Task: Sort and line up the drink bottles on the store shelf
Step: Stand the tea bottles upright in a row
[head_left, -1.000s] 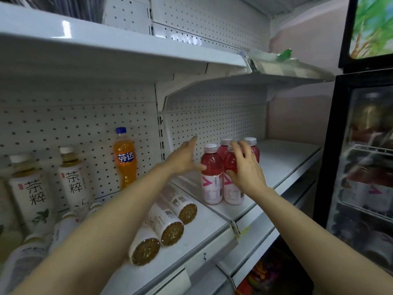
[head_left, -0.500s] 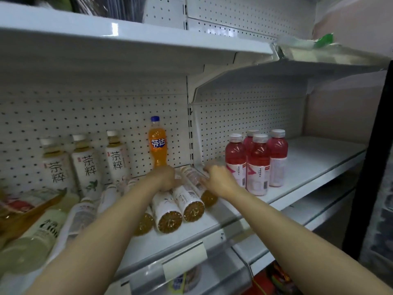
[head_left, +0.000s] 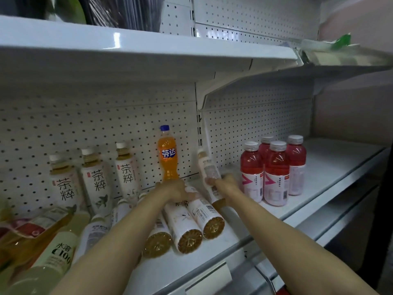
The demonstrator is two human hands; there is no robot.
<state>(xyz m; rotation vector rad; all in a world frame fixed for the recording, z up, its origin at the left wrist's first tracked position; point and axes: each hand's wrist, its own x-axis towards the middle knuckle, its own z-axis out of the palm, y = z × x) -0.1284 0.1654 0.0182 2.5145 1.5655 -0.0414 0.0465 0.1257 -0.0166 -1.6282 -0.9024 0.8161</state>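
Near the shelf [head_left: 331, 167] back wall, the right hand [head_left: 228, 182] grips a tilted tea bottle [head_left: 209, 173] while the left hand [head_left: 173, 189] seemingly clasps a lying one [head_left: 182, 222], which could roll off the front edge

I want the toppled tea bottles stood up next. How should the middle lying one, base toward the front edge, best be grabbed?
Probably around the labelled body of the lying tea bottle, coming from above. Its neighbours lie against both sides, so a side approach is blocked. The round base faces the shelf's front edge, and the left hand covers the cap end.
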